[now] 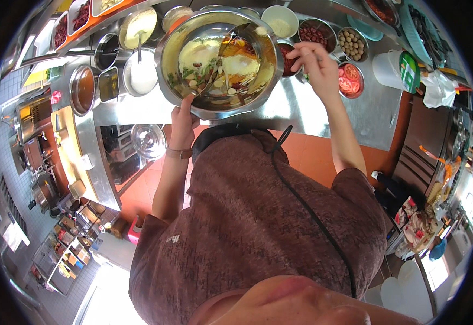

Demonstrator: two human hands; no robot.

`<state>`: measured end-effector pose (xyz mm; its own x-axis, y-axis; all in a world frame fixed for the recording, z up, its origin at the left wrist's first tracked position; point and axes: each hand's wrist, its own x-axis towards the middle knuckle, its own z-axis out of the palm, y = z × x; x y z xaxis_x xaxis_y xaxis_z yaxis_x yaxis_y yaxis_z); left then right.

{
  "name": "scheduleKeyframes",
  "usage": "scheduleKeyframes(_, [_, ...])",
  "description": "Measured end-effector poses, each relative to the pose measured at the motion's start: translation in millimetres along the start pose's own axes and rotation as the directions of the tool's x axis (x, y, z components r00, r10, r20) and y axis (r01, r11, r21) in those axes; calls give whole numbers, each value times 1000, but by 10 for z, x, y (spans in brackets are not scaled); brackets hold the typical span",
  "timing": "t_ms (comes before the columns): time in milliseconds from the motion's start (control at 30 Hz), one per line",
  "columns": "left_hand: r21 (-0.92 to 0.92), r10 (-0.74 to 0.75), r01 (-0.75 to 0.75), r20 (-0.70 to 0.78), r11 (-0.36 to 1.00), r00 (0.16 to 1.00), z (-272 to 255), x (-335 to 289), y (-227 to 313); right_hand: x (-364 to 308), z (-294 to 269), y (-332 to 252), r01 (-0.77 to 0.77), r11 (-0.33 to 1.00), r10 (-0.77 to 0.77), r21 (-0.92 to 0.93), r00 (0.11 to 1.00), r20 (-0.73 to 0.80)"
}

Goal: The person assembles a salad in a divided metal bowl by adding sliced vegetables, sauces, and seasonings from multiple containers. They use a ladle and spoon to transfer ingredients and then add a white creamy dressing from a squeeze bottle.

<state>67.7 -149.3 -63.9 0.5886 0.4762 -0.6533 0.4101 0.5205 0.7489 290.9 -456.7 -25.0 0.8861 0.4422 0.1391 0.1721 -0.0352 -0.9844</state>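
Note:
A large stainless steel mixing bowl [167, 81] stands before me at the counter's edge. In it lie pale and yellow powders, an orange-red seasoning, green pieces and sliced bits. My left hand [183, 123] is closed at the bowl's near left rim, around the end of a long shiny metal utensil [213, 76] that slants across the bowl. The utensil's exact kind cannot be made out. My right hand [318, 67] hovers to the right of the bowl with its fingers bent and apart. Its fingertips are near a small bowl of dark red pieces [288, 60]; nothing shows in them.
Right of the mixing bowl are bowls of red dates [312, 35], round tan pieces [351, 44] and tomato slices [349, 80], then a white tub [388, 69]. Left are a white powder bowl [140, 76], a dark liquid container [106, 51] and a reddish-brown liquid pot [83, 89].

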Motion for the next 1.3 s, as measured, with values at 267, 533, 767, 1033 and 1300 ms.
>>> scheduleKeyframes(267, [-6, -19, 20, 37, 1000, 999, -57, -103, 3, 422, -55, 696, -65, 997, 70, 28, 969, -235])
scheduleKeyframes(533, [20, -26, 28, -74, 999, 997, -30, -451, -10, 658, -79, 1804, -386, 917, 398, 101, 900, -176])
scheduleKeyframes(767, [-21, -22, 20, -102, 1000, 995, -111, -533, -59, 259, -766, 1220, -319, 947, 281, -46, 887, -367])
scheduleKeyframes(1033, [-71, 37, -45, -99, 996, 994, -136, -759, -79, 1138, -1087, 174, 163, 825, -450, -541, 769, -455])
scheduleKeyframes(1300, [-86, 55, -61, -73, 994, 996, -256, -984, -207, 2092, -1163, -374, -147, 914, -66, -379, 866, -495])
